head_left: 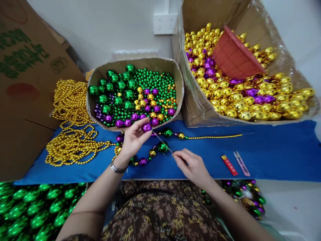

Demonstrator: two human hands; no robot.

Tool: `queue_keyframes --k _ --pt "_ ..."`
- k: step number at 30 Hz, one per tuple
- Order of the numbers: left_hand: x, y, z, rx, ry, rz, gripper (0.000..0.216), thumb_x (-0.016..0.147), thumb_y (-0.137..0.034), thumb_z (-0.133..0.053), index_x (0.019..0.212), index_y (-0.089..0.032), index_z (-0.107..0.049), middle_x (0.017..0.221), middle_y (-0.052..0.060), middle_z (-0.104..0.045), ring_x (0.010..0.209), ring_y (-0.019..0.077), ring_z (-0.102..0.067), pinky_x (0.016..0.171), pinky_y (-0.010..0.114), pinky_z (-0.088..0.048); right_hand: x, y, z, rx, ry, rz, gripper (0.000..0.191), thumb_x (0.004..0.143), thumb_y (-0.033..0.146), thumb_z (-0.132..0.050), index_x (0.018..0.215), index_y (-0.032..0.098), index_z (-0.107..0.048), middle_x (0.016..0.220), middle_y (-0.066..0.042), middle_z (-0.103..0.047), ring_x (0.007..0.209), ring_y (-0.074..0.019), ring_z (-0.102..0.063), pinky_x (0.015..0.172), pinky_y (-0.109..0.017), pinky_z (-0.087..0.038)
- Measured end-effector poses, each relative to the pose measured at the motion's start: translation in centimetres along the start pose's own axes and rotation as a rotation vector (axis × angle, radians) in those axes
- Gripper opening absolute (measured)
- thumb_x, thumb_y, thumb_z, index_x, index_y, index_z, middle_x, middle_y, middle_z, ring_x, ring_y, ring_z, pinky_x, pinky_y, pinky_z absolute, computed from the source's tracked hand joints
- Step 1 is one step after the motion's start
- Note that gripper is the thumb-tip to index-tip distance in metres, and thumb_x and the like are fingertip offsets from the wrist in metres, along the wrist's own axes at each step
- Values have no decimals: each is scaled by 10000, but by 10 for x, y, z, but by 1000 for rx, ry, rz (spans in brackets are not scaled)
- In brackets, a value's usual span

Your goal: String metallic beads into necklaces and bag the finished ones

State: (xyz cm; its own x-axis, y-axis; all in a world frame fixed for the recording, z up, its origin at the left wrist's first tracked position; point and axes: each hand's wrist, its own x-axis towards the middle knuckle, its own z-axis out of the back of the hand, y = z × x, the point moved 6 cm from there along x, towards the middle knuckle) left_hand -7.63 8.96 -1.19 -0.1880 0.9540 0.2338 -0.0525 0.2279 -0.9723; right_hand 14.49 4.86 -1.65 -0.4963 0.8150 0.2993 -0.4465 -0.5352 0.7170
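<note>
My left hand [132, 139] pinches a purple bead [146, 127] just in front of the round cardboard tub [180, 87] of green, purple and gold beads. A thin needle [162, 143] runs from that bead down to my right hand [192, 164], whose fingers pinch its lower end. Below the hands, a partly strung strand of green, gold and purple beads [160, 147] lies on the blue table cover [276, 150]. A thin gold bead string [213, 137] trails off to the right.
A large cardboard box [198, 107] of gold and purple beads with a red basket [234, 55] stands at the back right. Gold bead strands [71, 134] are piled at left. A red lighter [229, 165] and pink snips [242, 163] lie at right. Green beads [30, 207] fill the lower left.
</note>
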Motion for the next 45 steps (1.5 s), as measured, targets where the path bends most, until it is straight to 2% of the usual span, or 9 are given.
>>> queue_keyframes --k 7,14,17,22,31,39,45 --pt "-6 -3 1 199 51 -132 432 758 -290 -741 1150 -177 -602 1221 125 -632 1145 230 -599 957 383 -517 2 0 0 -13 12 7 186 960 247 -462 951 198 -641 796 -40 -657 730 -144 -634 653 -250 -506" --pt "-10 -26 -5 582 92 -410 306 811 -238 -684 1113 -219 -637 1181 93 -666 1130 245 -601 967 452 -487 1 0 3 -49 14 18 188 956 234 -462 960 208 -648 794 -35 -673 730 -145 -639 680 -255 -518" --pt "-12 -29 -8 679 102 -476 302 825 -222 -662 1126 -235 -633 1179 81 -670 1126 247 -602 967 460 -478 -1 -1 3 -61 8 40 180 956 231 -466 986 209 -643 803 -38 -680 741 -150 -644 673 -259 -514" --pt "-11 -27 -7 694 87 -465 311 833 -242 -653 1142 -227 -622 1170 82 -671 1115 242 -604 957 455 -481 -2 -3 3 -73 19 33 184 957 232 -467 989 197 -644 812 -43 -682 739 -145 -641 674 -254 -506" --pt "-11 -31 -9 811 188 -477 268 858 -249 -605 1123 -241 -649 1210 67 -657 1130 253 -563 1014 479 -411 -4 3 10 -247 61 60 211 966 250 -456 995 188 -655 822 -47 -658 733 -144 -617 697 -260 -483" --pt "-19 -39 -12 829 231 -696 275 882 -174 -563 1146 -217 -624 1195 80 -661 1137 242 -559 976 466 -459 -6 13 17 -302 19 138 180 956 217 -482 968 161 -653 777 -33 -643 689 -126 -596 643 -243 -458" --pt "-23 -42 -16 702 278 -624 312 877 -186 -596 1185 -228 -616 1240 88 -623 1174 226 -553 1003 448 -457 -6 13 13 -294 12 136 179 954 220 -488 966 158 -656 783 -39 -649 695 -130 -609 666 -245 -475"
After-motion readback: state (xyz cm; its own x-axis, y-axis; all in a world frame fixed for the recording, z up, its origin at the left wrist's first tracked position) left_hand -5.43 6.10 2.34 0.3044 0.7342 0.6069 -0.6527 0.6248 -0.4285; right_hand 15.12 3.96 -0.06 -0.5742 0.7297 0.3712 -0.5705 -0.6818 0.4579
